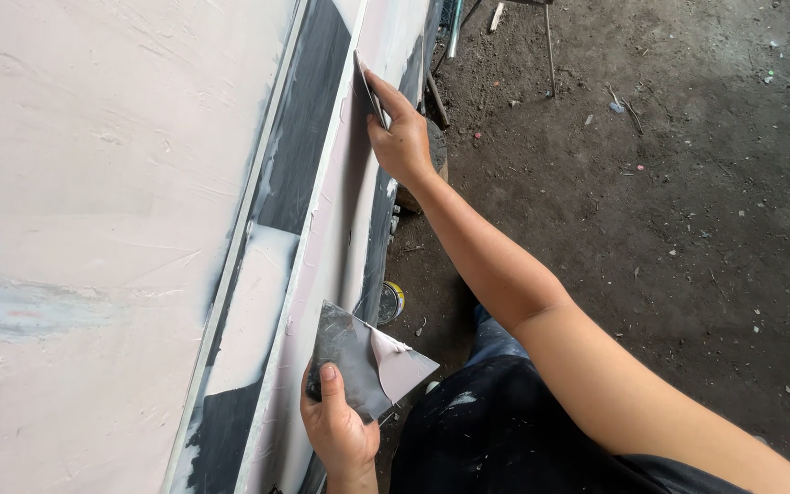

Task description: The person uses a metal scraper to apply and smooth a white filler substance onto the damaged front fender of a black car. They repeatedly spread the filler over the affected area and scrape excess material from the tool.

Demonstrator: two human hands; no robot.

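Observation:
My right hand (pixel 401 135) presses a thin metal scraper blade (pixel 369 90) flat against the pinkish, putty-covered side of a vehicle body panel (pixel 93 229). My left hand (pixel 336 425) grips a square dark metal plate (pixel 358 359) that carries a smear of pale pink putty (pixel 400 366) on its right corner. The plate is held close to the panel's lower edge. Dark unfilled patches (pixel 308 119) show between the putty areas along a recessed strip.
A dirt floor (pixel 669 210) with small debris spreads to the right. A small round tin (pixel 392 300) sits on the ground below the panel. Metal rods and a thin stand leg (pixel 549 46) lie at the top. My dark trousers (pixel 477 430) are speckled with putty.

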